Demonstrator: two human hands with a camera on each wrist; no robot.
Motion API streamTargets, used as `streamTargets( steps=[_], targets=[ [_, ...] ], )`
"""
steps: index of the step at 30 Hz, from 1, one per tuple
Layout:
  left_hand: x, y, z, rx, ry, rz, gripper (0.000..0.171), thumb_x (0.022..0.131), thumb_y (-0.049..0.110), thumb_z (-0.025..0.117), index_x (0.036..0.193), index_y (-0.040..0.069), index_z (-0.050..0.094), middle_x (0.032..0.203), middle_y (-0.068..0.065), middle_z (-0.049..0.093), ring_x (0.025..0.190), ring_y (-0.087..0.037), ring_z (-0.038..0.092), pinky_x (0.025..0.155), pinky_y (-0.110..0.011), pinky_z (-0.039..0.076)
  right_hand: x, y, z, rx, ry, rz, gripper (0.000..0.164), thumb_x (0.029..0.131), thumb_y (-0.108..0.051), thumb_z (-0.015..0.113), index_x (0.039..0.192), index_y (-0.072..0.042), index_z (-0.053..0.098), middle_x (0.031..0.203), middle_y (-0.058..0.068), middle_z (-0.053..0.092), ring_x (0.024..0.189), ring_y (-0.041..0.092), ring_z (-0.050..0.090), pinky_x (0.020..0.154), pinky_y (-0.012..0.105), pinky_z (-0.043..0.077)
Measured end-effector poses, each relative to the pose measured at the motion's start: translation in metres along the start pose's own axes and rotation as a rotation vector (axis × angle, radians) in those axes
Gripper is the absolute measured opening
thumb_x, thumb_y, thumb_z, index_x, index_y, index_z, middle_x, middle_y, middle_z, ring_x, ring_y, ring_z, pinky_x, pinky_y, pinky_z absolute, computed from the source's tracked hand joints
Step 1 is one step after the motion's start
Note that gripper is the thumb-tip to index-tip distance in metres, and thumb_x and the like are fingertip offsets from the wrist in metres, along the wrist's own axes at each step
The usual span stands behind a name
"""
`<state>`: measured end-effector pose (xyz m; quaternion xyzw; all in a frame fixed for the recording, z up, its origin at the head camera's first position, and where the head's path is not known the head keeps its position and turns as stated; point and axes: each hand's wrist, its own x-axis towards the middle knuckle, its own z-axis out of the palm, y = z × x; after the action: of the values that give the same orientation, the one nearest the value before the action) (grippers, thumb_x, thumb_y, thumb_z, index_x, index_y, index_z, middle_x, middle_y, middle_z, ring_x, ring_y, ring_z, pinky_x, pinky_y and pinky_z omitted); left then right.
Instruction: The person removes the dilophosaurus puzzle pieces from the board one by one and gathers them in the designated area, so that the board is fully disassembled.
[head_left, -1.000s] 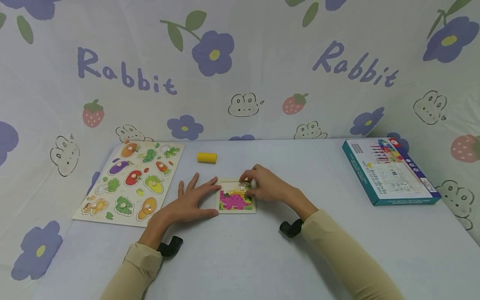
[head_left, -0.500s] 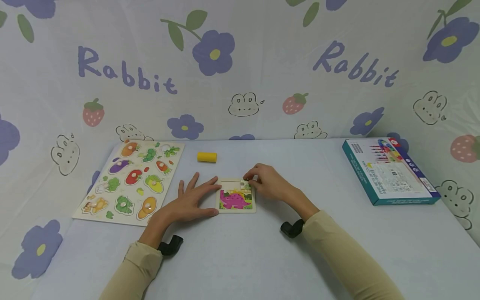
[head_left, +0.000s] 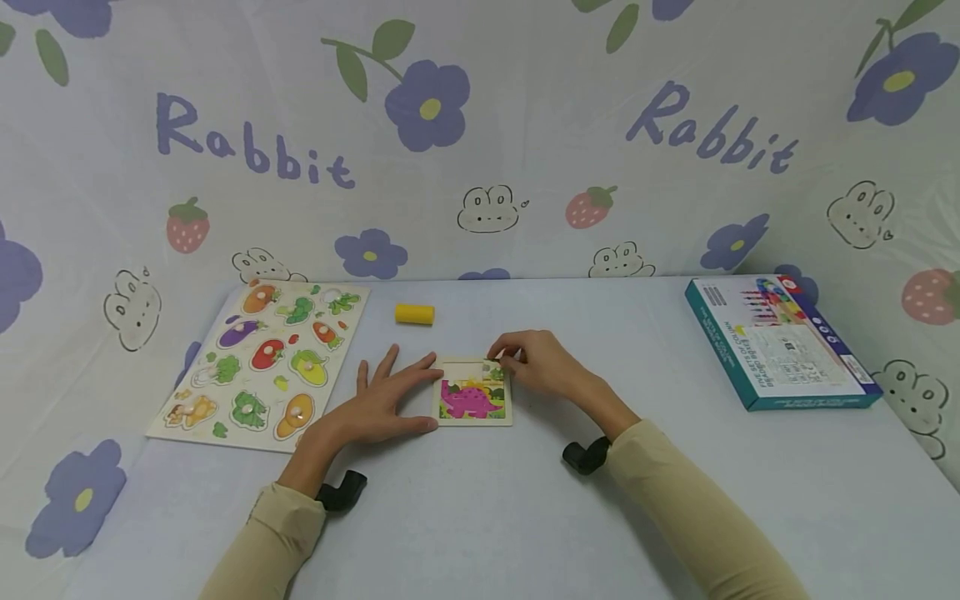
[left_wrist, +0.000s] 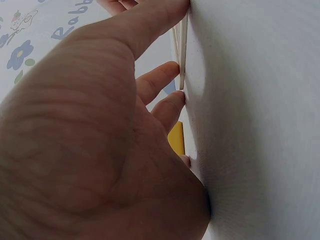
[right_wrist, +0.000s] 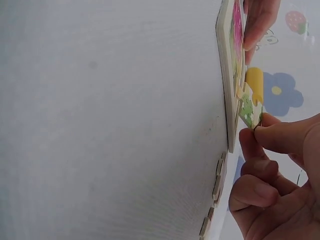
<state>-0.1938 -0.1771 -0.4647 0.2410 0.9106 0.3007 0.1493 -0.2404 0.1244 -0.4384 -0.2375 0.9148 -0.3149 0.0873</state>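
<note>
A small wooden jigsaw puzzle (head_left: pixel 471 402) with a pink dinosaur picture lies in its pale frame at the table's middle. My left hand (head_left: pixel 382 404) spreads its fingers beside it, thumb and forefinger touching the frame's left edge. At the upper right corner, my right hand (head_left: pixel 543 362) pinches a puzzle piece (right_wrist: pixel 248 107) between thumb and fingertips. That piece, green and pale, is tilted over the frame in the right wrist view. The frame's upper left part shows bare wood. Loose puzzle pieces (right_wrist: pixel 218 185) lie near the frame in the right wrist view; the right hand hides them in the head view.
A vegetable peg board (head_left: pixel 262 367) lies at the left, close to my left forearm. Behind the puzzle is a yellow cylinder (head_left: pixel 415 314). A flat teal-edged box (head_left: pixel 780 346) sits at the far right. A printed cloth backdrop rises behind the table.
My right hand has shifted slightly right and back, from over the puzzle's upper part to its upper right corner, with the puzzle piece. My left hand stays put.
</note>
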Motion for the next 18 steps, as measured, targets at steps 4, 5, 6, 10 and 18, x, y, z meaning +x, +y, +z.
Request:
streamTargets(
  steps=[4,5,6,10,18],
  targets=[
    [0.0002,-0.0005,0.0003,0.002,-0.001,0.001,0.077,0.095,0.047,0.074,0.163,0.028,0.044,0.18,0.001,0.021,0.166,-0.045,-0.014,0.121,-0.078,-0.021,0.0002,-0.0005,-0.0013,0.012,0.004,0.013,0.021,0.104,-0.01,0.063,0.12,-0.013,0.078,0.107,0.008,0.076,0.081,0.017,0.056,0.07,0.025,0.047],
    [0.0002,-0.0007,0.0003,0.003,-0.001,0.0,0.077,0.095,0.048,0.074,0.163,0.028,0.044,0.18,0.001,0.021,0.166,-0.045,-0.014,0.121,-0.078,-0.021,0.0004,-0.0003,-0.0013,0.015,0.004,0.016,0.021,0.104,-0.01,0.063,0.12,-0.013,0.078,0.107,0.008,0.076,0.081,0.017,0.056,0.07,0.025,0.047],
    [0.0002,-0.0007,0.0002,0.003,-0.001,0.0,0.077,0.094,0.048,0.074,0.162,0.028,0.044,0.18,0.001,0.021,0.166,-0.045,-0.014,0.121,-0.078,-0.021,0.0006,0.0003,-0.0011,0.017,0.005,0.017,0.021,0.104,-0.01,0.063,0.119,-0.013,0.078,0.107,0.008,0.076,0.081,0.016,0.056,0.069,0.025,0.046],
    [-0.0002,-0.0008,0.0001,0.0,0.002,0.004,0.076,0.095,0.047,0.075,0.162,0.028,0.045,0.18,0.001,0.021,0.166,-0.045,-0.014,0.121,-0.078,-0.021,0.0016,0.0023,-0.0007,0.034,0.011,0.029,0.021,0.104,-0.01,0.063,0.118,-0.013,0.078,0.107,0.009,0.076,0.079,0.016,0.055,0.066,0.024,0.046],
    [-0.0001,-0.0003,0.0001,-0.008,0.002,0.003,0.077,0.094,0.046,0.075,0.162,0.028,0.045,0.18,0.001,0.021,0.166,-0.044,-0.015,0.121,-0.078,-0.021,-0.0007,0.006,-0.0037,0.07,0.03,0.056,0.02,0.103,-0.011,0.065,0.117,-0.015,0.078,0.109,0.009,0.077,0.081,0.018,0.056,0.065,0.026,0.046]
  ],
)
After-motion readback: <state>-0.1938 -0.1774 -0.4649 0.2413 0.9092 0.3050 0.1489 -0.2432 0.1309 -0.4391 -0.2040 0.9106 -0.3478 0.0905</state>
